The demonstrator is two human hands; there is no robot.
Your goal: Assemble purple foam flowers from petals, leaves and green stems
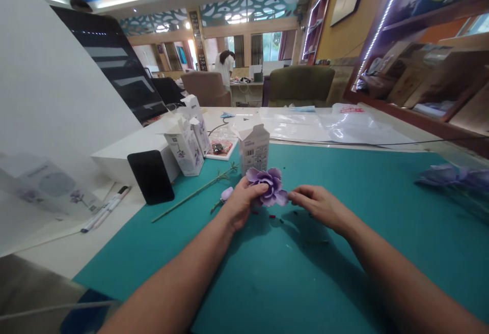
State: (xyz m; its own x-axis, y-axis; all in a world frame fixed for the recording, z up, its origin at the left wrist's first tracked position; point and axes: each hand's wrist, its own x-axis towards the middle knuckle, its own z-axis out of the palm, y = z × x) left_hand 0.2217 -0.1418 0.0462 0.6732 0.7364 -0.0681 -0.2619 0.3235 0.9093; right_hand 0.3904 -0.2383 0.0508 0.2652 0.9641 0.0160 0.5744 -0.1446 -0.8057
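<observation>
Toward the far edge of the teal mat (367,181), the left hand (242,202) pinches a ruffled purple flower (275,186), right hand (318,203) bunched beside it, gabled carton (254,151) behind.

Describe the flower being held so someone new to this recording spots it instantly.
Above the broad, flat teal mat, find the person's bare left hand. It grips the round purple flower: unlike the small closed lilac bud nearby, its petals spread wide.

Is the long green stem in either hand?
No, the long green stem lies on the teal mat, apart from both the left hand and the right hand.
</observation>
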